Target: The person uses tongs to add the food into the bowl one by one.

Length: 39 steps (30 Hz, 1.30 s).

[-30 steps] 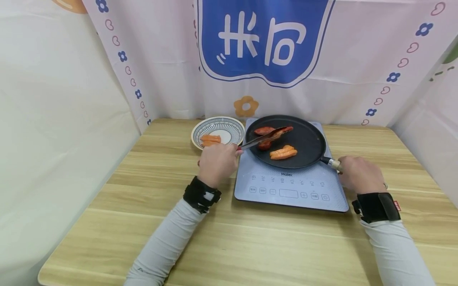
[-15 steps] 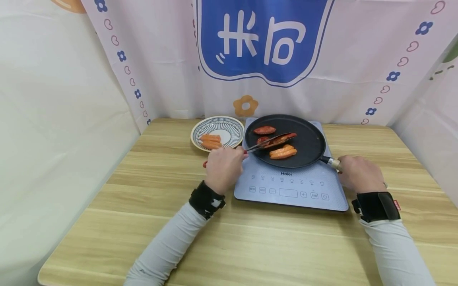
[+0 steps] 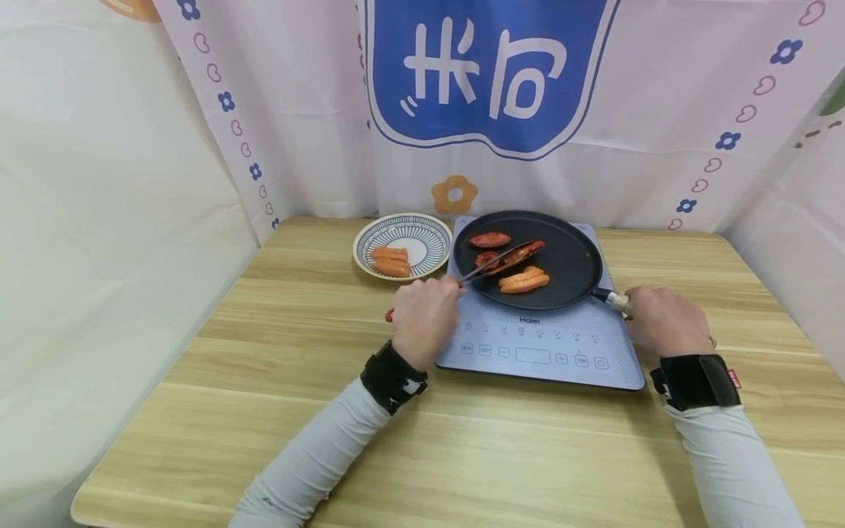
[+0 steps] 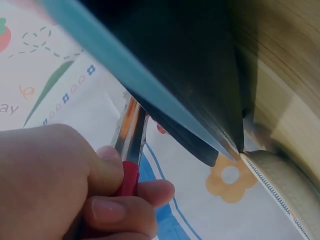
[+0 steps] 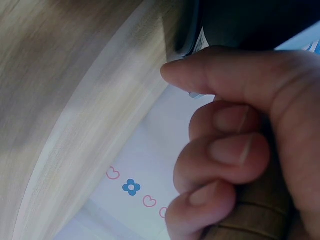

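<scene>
My left hand (image 3: pixel 425 323) grips metal tongs by their red handles (image 4: pixel 130 177), at the near left of the black pan (image 3: pixel 568 257). The tong arms reach over the pan, with a glossy reddish-brown food piece (image 3: pixel 523 254) between their ends. Another reddish piece (image 3: pixel 490 240) lies behind it, and a rounder red one (image 3: pixel 485 259) sits beside the tongs. Pale orange, salmon-like strips (image 3: pixel 524 280) rest at the pan's near side. My right hand (image 3: pixel 667 321) holds the pan's wooden handle (image 5: pixel 255 212), fingers curled round it and thumb lying along toward the pan.
Under the pan is a flat grey-blue induction cooker (image 3: pixel 528 370) with touch keys along its front. A patterned plate (image 3: pixel 432 253) with several orange strips stands left of it. The wooden table (image 3: pixel 297 293) ends at a cloth backdrop (image 3: pixel 317 161).
My left hand has shifted right and toward me with the tongs. Their ends, with the reddish-brown piece, have come slightly nearer, away from the rear piece. My right hand and the pan keep still.
</scene>
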{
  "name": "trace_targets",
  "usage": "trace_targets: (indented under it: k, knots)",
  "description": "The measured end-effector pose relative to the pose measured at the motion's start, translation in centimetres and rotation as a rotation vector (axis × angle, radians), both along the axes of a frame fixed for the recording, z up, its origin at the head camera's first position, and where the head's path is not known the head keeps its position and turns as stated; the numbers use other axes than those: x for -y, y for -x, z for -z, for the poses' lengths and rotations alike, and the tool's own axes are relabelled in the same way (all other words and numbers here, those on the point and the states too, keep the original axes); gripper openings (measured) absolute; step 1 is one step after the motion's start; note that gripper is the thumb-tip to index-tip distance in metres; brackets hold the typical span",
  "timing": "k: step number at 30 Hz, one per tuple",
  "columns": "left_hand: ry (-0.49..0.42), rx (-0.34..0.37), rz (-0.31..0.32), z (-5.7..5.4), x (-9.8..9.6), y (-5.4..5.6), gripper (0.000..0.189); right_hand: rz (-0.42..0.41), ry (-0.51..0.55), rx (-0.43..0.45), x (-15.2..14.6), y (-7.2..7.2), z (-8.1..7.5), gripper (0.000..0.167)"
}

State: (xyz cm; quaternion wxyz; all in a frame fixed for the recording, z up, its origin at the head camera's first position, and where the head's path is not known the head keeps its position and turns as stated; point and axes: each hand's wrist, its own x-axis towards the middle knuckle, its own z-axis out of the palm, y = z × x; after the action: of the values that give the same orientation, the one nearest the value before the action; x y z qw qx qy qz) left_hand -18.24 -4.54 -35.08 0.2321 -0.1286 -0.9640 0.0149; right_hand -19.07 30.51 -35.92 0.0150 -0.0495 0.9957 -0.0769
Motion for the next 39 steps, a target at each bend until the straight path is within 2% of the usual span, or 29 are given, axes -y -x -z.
trace_targets:
  k: [7, 14, 20, 28, 30, 33, 39]
  knots:
    - [0.005, 0.089, -0.014, -0.2, -0.1, -0.1, 0.041, 0.003, -0.003, 0.011, 0.0, 0.1, 0.0, 0.017]
    - [-0.004, 0.177, -0.023, -0.5, -0.3, -0.2, 0.043, 0.004, -0.005, 0.008, -0.1, 0.1, -0.1, 0.018]
    - [-0.005, 0.191, -0.01, -0.9, -0.2, -0.3, 0.044, 0.007, -0.006, 0.009, 0.0, 0.1, 0.0, 0.022]
    - [-0.001, 0.168, -0.021, -1.6, 0.3, -0.7, 0.046, -0.007, -0.005, -0.009, 0.0, 0.0, 0.1, 0.017]
    - [-0.005, 0.181, -0.017, -1.9, 0.5, -0.8, 0.046, -0.008, -0.006, -0.006, 0.0, 0.1, 0.1, 0.016]
    - [-0.037, 0.235, -0.006, -2.5, 0.9, -0.9, 0.047, -0.004, -0.01, 0.0, 0.1, 0.1, 0.1, 0.017]
    - [-0.158, 0.408, 0.016, -3.8, 2.8, -0.4, 0.047, 0.0, -0.012, 0.009, 0.1, 0.0, -0.1, 0.016]
